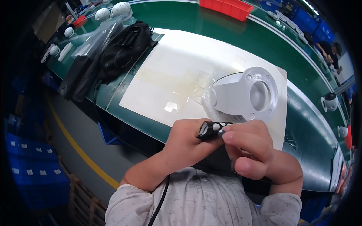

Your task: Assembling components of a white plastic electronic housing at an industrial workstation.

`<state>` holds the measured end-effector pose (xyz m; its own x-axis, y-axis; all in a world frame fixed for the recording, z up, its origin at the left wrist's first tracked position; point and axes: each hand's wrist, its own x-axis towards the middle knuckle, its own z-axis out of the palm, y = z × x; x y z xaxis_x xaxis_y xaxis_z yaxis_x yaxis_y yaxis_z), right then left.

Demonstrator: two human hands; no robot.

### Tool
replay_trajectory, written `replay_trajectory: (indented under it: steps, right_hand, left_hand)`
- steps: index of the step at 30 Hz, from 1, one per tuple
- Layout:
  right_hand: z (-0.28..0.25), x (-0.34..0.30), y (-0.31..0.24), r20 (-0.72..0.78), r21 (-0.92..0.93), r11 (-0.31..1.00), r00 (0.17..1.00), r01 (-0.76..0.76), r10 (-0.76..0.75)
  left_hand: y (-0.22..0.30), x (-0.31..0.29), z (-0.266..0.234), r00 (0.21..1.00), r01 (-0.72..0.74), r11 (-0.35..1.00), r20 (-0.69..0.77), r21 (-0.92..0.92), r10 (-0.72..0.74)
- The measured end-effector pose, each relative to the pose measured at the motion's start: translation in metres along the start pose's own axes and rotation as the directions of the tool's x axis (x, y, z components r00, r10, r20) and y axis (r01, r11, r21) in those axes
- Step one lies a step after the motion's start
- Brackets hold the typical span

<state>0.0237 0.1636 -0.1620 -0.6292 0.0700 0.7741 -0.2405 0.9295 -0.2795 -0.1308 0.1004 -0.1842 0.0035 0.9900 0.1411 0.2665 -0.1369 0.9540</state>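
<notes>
Close in front of my body, my left hand [184,141] is wrapped round a small black handheld device [212,129] with pale buttons or spots on its top. My right hand [250,145] is at the device's right end, its fingers curled and pinched together. A small dark round piece [221,132] shows at those fingertips; its kind I cannot make out. Just beyond the hands, a white rounded housing [235,94] with a ring-shaped flange lies on its side, partly on clear bubble wrap [208,101]. The hands hide part of its near edge.
A white board [162,71] covers part of the green bench [181,19]. A black bag [122,51] and clear plastic [100,34] lie on the left. Farther back sits a red bin [226,8]. A black cable [160,203] hangs over my lap. Someone [332,54] is at the far right.
</notes>
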Motion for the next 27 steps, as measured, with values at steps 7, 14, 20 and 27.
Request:
replay_trajectory:
  steps: [7,14,20,27]
  right_hand:
    - [0.006,-0.002,0.006,-0.095,-0.032,0.998,0.994,-0.054,0.050]
    - [-0.039,0.003,0.041,-0.382,0.272,0.929,0.858,-0.250,0.343]
    - [-0.061,-0.002,0.059,-0.282,0.271,0.787,0.736,-0.554,0.616]
    - [-0.063,0.003,0.053,-0.211,0.180,0.705,0.673,-0.686,0.709]
  left_hand:
    - [0.003,0.004,0.000,1.000,0.004,1.000,0.011,-0.009,-0.004]
    - [-0.006,0.004,0.004,0.960,-0.242,0.939,-0.081,0.246,0.269]
    - [-0.026,0.014,0.011,0.825,-0.504,0.829,-0.147,0.244,0.545]
    - [-0.035,0.020,0.011,0.792,-0.606,0.787,-0.008,0.113,0.611]
